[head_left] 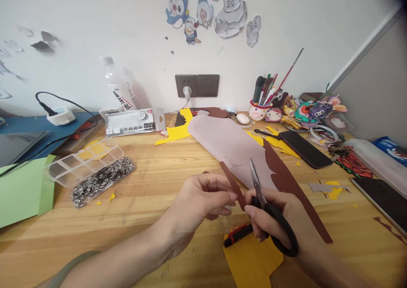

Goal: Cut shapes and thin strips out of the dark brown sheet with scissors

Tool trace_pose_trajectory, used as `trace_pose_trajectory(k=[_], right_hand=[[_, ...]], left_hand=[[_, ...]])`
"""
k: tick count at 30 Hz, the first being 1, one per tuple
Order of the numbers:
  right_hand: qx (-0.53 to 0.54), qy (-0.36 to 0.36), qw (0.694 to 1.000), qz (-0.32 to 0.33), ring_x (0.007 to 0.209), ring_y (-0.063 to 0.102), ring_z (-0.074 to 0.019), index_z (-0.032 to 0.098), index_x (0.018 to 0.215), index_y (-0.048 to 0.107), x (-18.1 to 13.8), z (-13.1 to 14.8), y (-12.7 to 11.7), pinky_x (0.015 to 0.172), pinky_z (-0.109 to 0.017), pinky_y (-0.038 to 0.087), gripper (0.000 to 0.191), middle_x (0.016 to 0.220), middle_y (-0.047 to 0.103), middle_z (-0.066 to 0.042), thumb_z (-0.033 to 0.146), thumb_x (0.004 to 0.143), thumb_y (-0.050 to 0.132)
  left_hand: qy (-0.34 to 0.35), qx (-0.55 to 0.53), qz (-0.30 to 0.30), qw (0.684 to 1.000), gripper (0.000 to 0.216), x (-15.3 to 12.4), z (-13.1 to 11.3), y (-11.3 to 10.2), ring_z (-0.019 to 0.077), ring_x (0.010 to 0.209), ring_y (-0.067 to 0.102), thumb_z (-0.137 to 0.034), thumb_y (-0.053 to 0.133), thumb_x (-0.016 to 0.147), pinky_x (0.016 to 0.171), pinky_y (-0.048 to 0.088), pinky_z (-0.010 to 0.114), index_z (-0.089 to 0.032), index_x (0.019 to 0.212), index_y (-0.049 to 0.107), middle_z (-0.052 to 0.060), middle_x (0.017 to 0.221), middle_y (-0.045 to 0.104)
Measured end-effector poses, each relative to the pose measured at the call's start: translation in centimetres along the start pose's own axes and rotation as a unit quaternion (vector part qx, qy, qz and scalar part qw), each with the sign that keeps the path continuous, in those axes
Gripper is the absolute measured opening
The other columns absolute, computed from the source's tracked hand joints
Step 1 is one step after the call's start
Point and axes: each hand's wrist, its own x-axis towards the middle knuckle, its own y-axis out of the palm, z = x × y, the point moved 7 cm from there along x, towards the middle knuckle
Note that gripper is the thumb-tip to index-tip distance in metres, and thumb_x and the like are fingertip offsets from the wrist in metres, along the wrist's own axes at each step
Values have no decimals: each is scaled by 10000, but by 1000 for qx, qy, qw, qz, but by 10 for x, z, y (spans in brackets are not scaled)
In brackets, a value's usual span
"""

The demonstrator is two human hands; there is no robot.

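Observation:
My left hand (200, 199), a gold ring on one finger, pinches a narrow brown strip of sheet material (233, 187) between thumb and fingers. My right hand (273, 220) grips black-handled scissors (259, 190) with the blades pointing up and slightly open beside the strip. Behind them lies a large pale pink sheet (229, 146) over a long brown sheet (295, 190). Under my right hand a black and red marker (237, 235) rests on a yellow sheet (251, 260).
A clear compartment box (82, 163) with metal eyelets (101, 181) sits at left beside green paper (22, 190). A black phone (305, 149), a pen cup (259, 108), stickers (313, 110) and yellow scraps (176, 131) lie at the back and right of the wooden desk (152, 182).

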Motion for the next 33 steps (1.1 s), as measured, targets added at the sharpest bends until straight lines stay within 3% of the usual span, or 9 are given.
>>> trace_pose_trajectory(k=[6,11,18,33], right_hand=[[39,-29,997,56,443,428,-101,182,691,552,0,2,8,434,-207,369,127,494,468,48,302,651,564],[63,2,992,107,470,391,-88,162,783,558,-3,-8,16,451,-195,346,224,554,398,57,330,645,612],[45,1,993,108,479,350,-87,156,762,546,-4,-7,17,447,-196,301,216,556,398,53,336,658,605],[28,19,997,76,425,378,-70,179,646,525,-2,-1,14,408,-174,354,88,502,415,69,229,645,597]], left_hand=[[20,-33,-10,999,222,-4,-10,-3,135,677,564,-267,634,683,596,403,241,-207,895,610,39,816,631],[37,-40,-30,998,280,-5,-14,-6,99,626,542,-254,656,663,592,418,225,-250,941,623,-3,770,584],[47,-35,-39,998,285,-5,-14,-8,84,622,517,-251,649,671,613,425,220,-270,954,623,-26,716,532],[45,-32,-33,998,282,-6,-14,-7,90,592,498,-250,634,682,552,416,221,-263,963,616,-10,712,544]])
